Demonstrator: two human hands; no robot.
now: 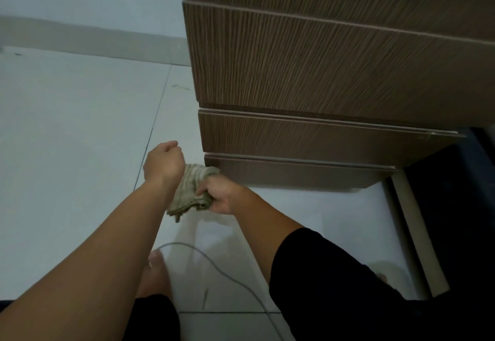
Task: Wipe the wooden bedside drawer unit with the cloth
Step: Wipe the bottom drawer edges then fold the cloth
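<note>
The wooden bedside drawer unit [308, 73] fills the upper right, its brown grained front stepped in several panels down to the floor. A crumpled pale green cloth [191, 190] hangs just in front of the unit's lower left corner. My right hand [223, 193] is shut on the cloth's right side, low near the bottom panel. Just left of the cloth, my left hand [163, 164] is a loose fist, knuckles up; whether it grips the cloth is hidden by the wrist.
White floor tiles [80, 126] spread to the left, with a skirting board [93, 43] along the far wall. A thin grey cable [214, 263] loops across the floor below my arms. My bare foot [154, 273] stands near it. A dark gap [455, 193] lies right of the unit.
</note>
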